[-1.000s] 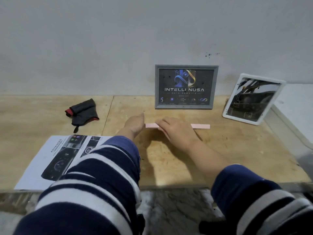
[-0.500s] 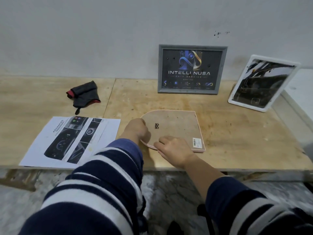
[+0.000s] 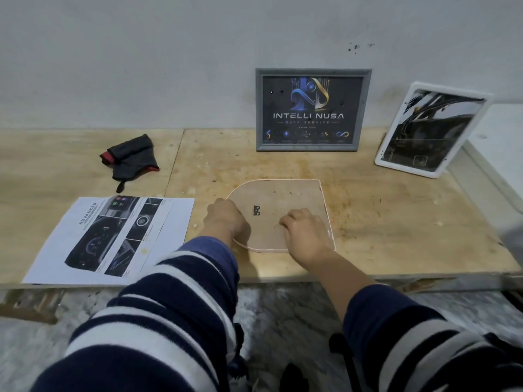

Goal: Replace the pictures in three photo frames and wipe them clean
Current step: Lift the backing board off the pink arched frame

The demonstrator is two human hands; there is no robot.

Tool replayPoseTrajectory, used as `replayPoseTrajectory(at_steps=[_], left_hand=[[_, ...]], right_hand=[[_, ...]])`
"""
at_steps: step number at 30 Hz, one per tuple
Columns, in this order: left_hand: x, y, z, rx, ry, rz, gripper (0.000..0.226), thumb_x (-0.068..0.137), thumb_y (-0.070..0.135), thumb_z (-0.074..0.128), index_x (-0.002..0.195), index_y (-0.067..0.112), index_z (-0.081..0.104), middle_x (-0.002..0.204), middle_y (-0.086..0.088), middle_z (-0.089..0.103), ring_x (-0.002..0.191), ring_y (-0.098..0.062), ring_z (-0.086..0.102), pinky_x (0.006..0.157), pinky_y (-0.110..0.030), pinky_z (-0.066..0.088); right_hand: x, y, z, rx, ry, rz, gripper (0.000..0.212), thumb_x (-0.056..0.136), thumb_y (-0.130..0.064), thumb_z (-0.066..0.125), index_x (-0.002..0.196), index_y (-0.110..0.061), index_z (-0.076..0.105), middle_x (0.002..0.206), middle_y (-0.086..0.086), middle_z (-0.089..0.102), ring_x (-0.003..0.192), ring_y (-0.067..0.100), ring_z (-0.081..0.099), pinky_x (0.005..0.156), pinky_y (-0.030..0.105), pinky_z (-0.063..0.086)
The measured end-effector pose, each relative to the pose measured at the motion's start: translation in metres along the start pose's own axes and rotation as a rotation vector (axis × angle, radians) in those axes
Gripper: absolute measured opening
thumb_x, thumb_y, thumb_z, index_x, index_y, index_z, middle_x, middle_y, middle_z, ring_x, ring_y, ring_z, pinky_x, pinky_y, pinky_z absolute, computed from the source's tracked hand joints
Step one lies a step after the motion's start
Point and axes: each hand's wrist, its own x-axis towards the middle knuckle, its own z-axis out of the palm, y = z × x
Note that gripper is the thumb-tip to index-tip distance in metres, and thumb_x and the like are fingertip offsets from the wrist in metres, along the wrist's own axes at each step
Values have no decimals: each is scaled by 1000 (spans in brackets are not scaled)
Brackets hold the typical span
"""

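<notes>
A plywood workbench (image 3: 396, 222) in two pale panels runs along a grey wall, its surface stained and flecked with crumbs. A pink photo frame (image 3: 288, 199) lies face down on it near the front edge, brown backing board up. Left of that frame lies a printed sheet (image 3: 93, 244) headed "ADVANCED", reaching the bench's front edge. Behind the sheet, further left of the frame, sits a crumpled dark grey cloth (image 3: 131, 158) with red trim. Behind the pink frame a grey photo frame (image 3: 312, 110) stands against the wall. To its right a white photo frame (image 3: 430, 128) stands tilted back.
</notes>
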Motion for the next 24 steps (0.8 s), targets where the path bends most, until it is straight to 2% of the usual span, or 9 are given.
replayPoseTrajectory(at_steps=[4, 6, 12, 18, 22, 24], left_hand=[[-1, 8, 3, 49, 25, -37, 45, 87, 22, 58, 128, 4, 52, 126, -12, 42, 113, -32, 48, 99, -44, 46], [-1, 10, 5, 75, 35, -58, 44, 89, 23, 56, 128, 3, 51, 129, -12, 39, 114, -32, 46, 99, -44, 45], [-1, 11, 10, 41, 52, -143, 47, 89, 27, 56, 129, 3, 50, 132, -12, 36, 115, -32, 45, 98, -44, 45], [2, 13, 10, -81, 48, -240, 45, 93, 28, 49, 131, 3, 46, 138, -13, 33, 123, -33, 38, 99, -41, 37], [10, 10, 8, -265, 53, -329, 58, 90, 33, 47, 140, 8, 33, 140, -17, 33, 128, -36, 35, 103, -44, 33], [14, 6, 6, -396, 60, -320, 58, 90, 33, 44, 141, 9, 30, 139, -18, 37, 127, -37, 37, 105, -48, 35]], right_hand=[[-2, 15, -9, -37, -13, 369, 40, 87, -8, 44, 127, -12, 48, 132, 7, 43, 118, 26, 39, 95, 35, 38], [0, 19, -12, 14, -39, 470, 37, 88, -7, 42, 124, -10, 50, 132, 8, 42, 118, 26, 38, 96, 35, 38], [4, 23, -10, 61, -86, 500, 32, 90, -7, 41, 119, -7, 54, 130, 8, 40, 116, 26, 37, 95, 35, 41], [3, 25, -11, 89, -106, 515, 33, 90, -10, 41, 121, -9, 52, 132, 7, 39, 119, 26, 35, 96, 35, 39], [4, 28, -12, 149, -119, 533, 34, 91, -14, 43, 123, -11, 52, 133, 5, 39, 121, 26, 33, 98, 34, 38], [5, 31, -13, 175, -122, 542, 35, 92, -15, 43, 125, -11, 53, 134, 6, 39, 123, 26, 33, 99, 34, 38]])
